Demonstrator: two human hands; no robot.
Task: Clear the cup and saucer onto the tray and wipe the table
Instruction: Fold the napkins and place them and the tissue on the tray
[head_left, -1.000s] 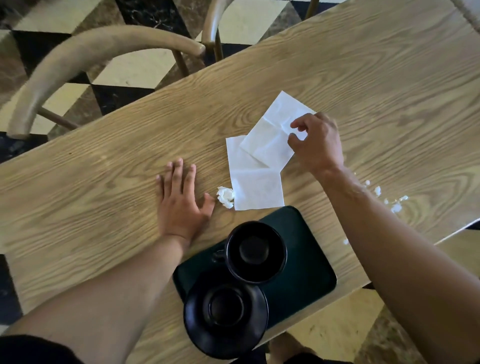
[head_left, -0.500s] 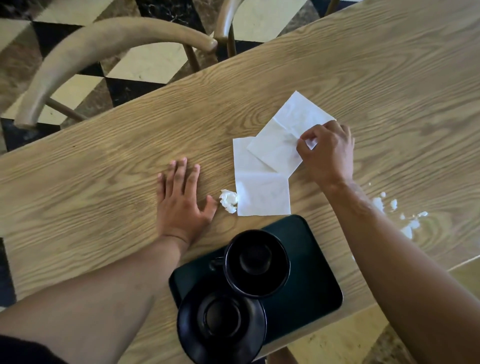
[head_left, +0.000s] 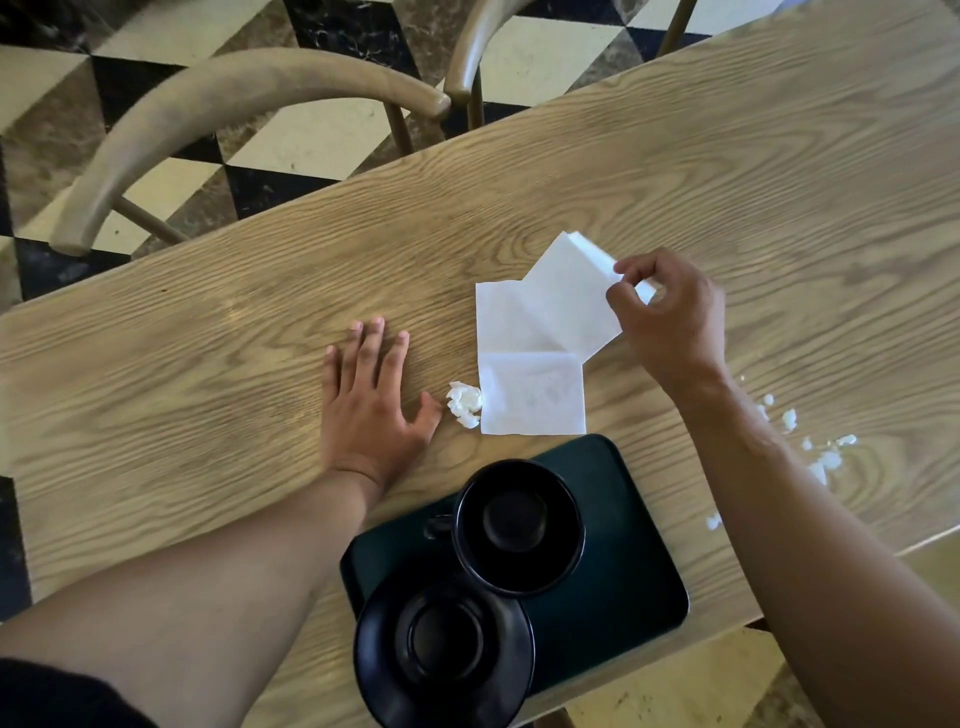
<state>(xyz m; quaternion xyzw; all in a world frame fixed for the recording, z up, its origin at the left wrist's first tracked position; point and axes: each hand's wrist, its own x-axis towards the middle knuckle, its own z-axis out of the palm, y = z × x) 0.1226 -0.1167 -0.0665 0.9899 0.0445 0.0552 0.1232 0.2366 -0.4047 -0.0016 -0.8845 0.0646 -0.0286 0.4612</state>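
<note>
A black cup (head_left: 519, 527) and a black saucer (head_left: 444, 652) sit side by side on the dark green tray (head_left: 623, 571) at the table's near edge. Beyond the tray lie two white paper napkins: one flat (head_left: 530, 395), the other (head_left: 569, 301) overlapping it and lifted at its far corner. My right hand (head_left: 670, 317) pinches that raised corner between thumb and fingers. My left hand (head_left: 371, 405) lies flat on the wooden table (head_left: 208, 389), fingers spread, left of a small crumpled white wad (head_left: 465, 404).
White paper scraps (head_left: 821, 452) are scattered on the table right of my right forearm. Two curved wooden chair backs (head_left: 218, 114) stand beyond the table's far edge over a checkered floor. The tray overhangs the near edge a little.
My right hand has raised the upper napkin's far corner off the table, folding it up. My left hand stays flat in the same spot. The view shifted slightly.
</note>
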